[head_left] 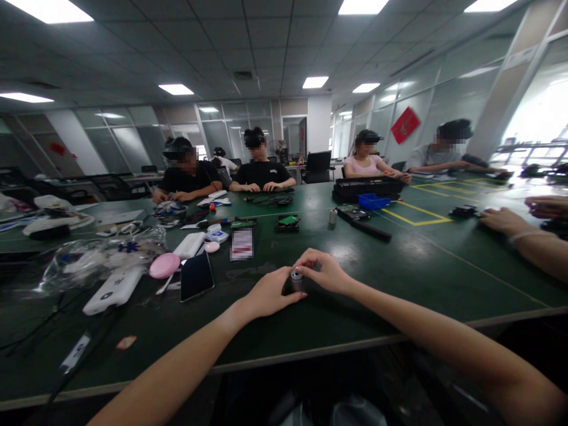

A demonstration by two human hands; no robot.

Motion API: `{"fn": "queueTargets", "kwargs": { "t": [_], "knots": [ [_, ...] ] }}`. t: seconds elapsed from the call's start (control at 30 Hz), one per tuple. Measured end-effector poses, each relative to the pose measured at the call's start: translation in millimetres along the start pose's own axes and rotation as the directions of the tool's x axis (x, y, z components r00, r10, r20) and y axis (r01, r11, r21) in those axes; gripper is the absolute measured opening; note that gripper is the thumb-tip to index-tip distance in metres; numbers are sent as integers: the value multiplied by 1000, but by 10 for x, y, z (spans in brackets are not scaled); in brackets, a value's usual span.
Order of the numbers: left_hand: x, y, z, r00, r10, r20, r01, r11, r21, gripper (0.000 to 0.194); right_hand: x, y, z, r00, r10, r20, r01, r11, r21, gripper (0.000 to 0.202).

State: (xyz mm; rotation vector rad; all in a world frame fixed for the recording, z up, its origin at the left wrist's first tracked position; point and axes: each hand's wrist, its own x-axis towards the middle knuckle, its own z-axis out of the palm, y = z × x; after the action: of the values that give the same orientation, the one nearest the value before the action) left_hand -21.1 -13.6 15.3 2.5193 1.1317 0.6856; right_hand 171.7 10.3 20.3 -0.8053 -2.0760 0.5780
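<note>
the left hand (273, 291) curls loosely around a small metal cylinder (296, 284) just below the centre of the frame, its fingers on the far side and its thumb across the near side. the right hand (326, 271) comes in from the right, thumb and fingers bent close together at the top rim; whether they pinch the rim or something small on it, i cannot tell. the cylinder sits between the two hands, long axis about upright, with the left hand at its side and the right hand over its top. under them the dark green table (377, 307) is bare and slightly shiny, its near edge crossing the lower part of the frame. left of the hands lie a dark phone (196, 278), a pink disc (164, 266) and a white device (113, 290); farther up are a green circuit board (287, 222) and, right of it, a second metal cylinder (332, 216). a blue tray (373, 202) stands at centre right. a co-worker's hand (503, 222) rests at the right edge, and other people sit along the far side under ceiling lights.
</note>
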Motion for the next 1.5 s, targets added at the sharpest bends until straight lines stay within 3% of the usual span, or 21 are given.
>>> {"fn": "queueTargets", "kwargs": {
  "t": [0.23, 0.5, 0.73, 0.87, 0.97, 1.07, 1.13, 1.2, 1.27, 1.37, 1.5],
  "knots": [
    [1, -9, 6, 1000, 7, 2, -7, 1000, -1, 43, 15, 52, 22, 997, 62, 38, -63, 998, 25, 27],
    [-3, -14, 7, 1000, 21, 2, -21, 1000, 16, 37, 12, -6, -27, 971, 172, 167, -198, 968, 157, 39],
    [4, -25, 18, 1000, 27, -2, -27, 999, 23, 36, 7, -26, -41, 977, 177, 119, -186, 980, 72, 34],
    [5, -28, 22, 1000, 13, 2, -13, 999, 39, 38, -1, -39, -49, 995, 70, 78, -70, 998, 1, 27],
    [0, -14, 11, 1000, -7, 3, 7, 999, 37, 39, 30, -24, -102, 1000, 5, -18, -6, 999, -33, 25],
    [-6, 5, -6, 1000, 8, 0, -8, 1000, 22, 39, 73, 53, -205, 987, 52, -154, -63, 996, -67, 29],
    [-7, 13, -14, 1000, 22, 1, -22, 1000, 16, 39, 87, 148, -281, 976, 115, -183, -135, 985, -103, 34],
    [-7, 16, -18, 1000, 24, 5, -24, 1000, 15, 39, 81, 266, -343, 975, 179, -134, -202, 962, -182, 35],
    [-4, 16, -20, 1000, 21, 12, -21, 1000, 15, 39, 63, 381, -379, 967, 254, 0, -243, 925, -293, 32],
    [1, 15, -21, 1000, 16, 23, -17, 1000, 15, 40, 38, 494, -391, 916, 358, 184, -259, 874, -411, 30],
    [5, 8, -19, 999, 16, 28, -17, 1000, 11, 40, 30, 521, -385, 904, 380, 198, -261, 854, -449, 33]
  ]
}}
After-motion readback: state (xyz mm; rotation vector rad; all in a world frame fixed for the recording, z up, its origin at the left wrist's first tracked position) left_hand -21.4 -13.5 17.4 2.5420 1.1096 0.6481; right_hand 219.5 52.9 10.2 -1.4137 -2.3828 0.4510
